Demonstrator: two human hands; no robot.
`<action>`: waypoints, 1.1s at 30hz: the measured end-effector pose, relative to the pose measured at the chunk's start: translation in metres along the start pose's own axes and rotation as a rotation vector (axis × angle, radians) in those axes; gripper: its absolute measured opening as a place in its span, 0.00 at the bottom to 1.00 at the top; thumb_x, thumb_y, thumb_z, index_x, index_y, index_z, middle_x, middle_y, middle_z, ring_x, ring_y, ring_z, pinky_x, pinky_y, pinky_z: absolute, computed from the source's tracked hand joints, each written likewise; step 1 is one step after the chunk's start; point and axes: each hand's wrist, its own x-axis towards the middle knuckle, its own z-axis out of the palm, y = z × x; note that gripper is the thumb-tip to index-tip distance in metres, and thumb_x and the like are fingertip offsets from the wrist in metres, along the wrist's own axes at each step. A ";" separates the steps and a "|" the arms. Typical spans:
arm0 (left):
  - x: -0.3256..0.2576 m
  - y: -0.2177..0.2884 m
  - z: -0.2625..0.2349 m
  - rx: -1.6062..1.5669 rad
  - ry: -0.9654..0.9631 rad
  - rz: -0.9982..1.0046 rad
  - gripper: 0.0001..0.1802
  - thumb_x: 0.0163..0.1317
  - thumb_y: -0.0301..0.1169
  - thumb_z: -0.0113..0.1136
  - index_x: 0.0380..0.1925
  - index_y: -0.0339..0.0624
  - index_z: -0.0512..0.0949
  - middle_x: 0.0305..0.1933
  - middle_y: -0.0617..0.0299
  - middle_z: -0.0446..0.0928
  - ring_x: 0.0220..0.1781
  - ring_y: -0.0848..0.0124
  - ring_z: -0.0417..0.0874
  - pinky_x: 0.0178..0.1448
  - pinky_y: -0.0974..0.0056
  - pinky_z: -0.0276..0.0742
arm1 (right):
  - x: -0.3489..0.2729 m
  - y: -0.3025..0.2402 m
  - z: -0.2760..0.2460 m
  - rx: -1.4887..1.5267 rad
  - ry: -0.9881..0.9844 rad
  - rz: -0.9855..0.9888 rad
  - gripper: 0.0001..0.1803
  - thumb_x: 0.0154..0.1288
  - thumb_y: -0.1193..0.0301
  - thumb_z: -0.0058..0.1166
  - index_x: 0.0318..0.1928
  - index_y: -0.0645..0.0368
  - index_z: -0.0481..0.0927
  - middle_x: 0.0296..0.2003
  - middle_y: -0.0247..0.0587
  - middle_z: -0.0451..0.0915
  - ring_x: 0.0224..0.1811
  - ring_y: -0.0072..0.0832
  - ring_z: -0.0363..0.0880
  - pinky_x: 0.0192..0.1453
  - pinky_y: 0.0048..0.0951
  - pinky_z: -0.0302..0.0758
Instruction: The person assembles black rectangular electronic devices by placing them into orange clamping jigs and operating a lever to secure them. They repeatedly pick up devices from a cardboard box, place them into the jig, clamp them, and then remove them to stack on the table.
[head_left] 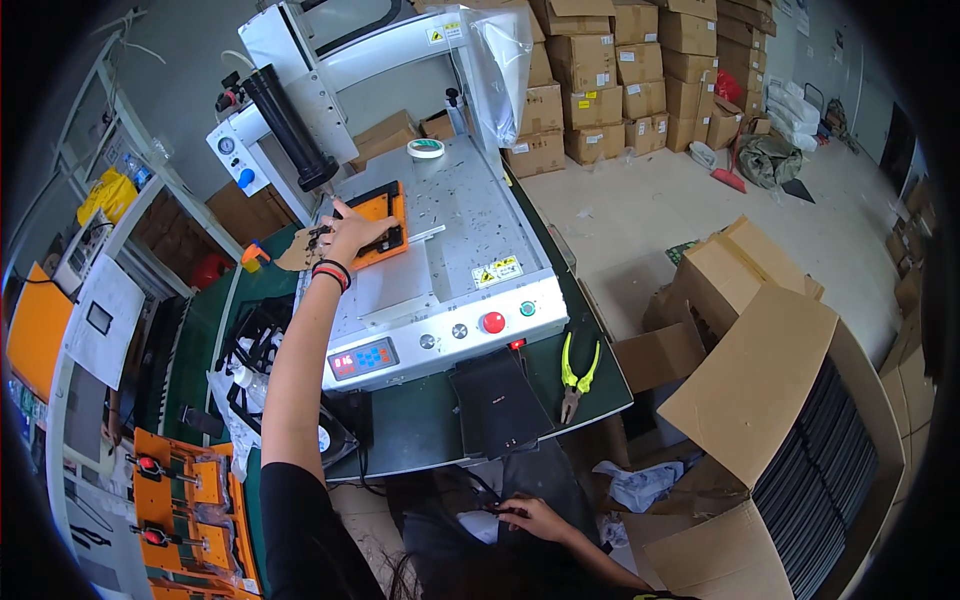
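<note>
My left hand (pixel 350 236), fingers spread, reaches onto an orange fixture (pixel 396 238) with a black frame-like part in it. The fixture rests on the grey bed of a white benchtop dispensing machine (pixel 450 325). Just above my fingertips is the tip of a black cylinder (pixel 290 128) on the machine's head. Low over my lap, my right hand (pixel 535 518) has its fingers drawn together at a small dark thing that I cannot make out. A dark flat panel (pixel 502 402) lies on the green table edge above it.
Yellow-handled pliers (pixel 577 378) lie right of the panel. An open carton (pixel 815 470) of stacked black sheets stands at the right. A tape roll (pixel 426 148) sits on the machine bed. Orange clamp fixtures (pixel 195 500) are at lower left; stacked cartons (pixel 600 85) stand behind.
</note>
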 end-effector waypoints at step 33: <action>-0.486 -0.407 -0.043 -0.896 0.598 -0.014 0.65 0.47 0.49 0.68 0.70 0.47 0.28 0.72 0.48 0.40 0.70 0.51 0.54 0.73 0.49 0.47 | 0.281 -0.320 -0.047 -1.381 0.379 -0.870 0.07 0.54 0.72 0.57 0.32 0.64 0.82 0.37 0.51 0.75 0.35 0.43 0.81 0.38 0.39 0.79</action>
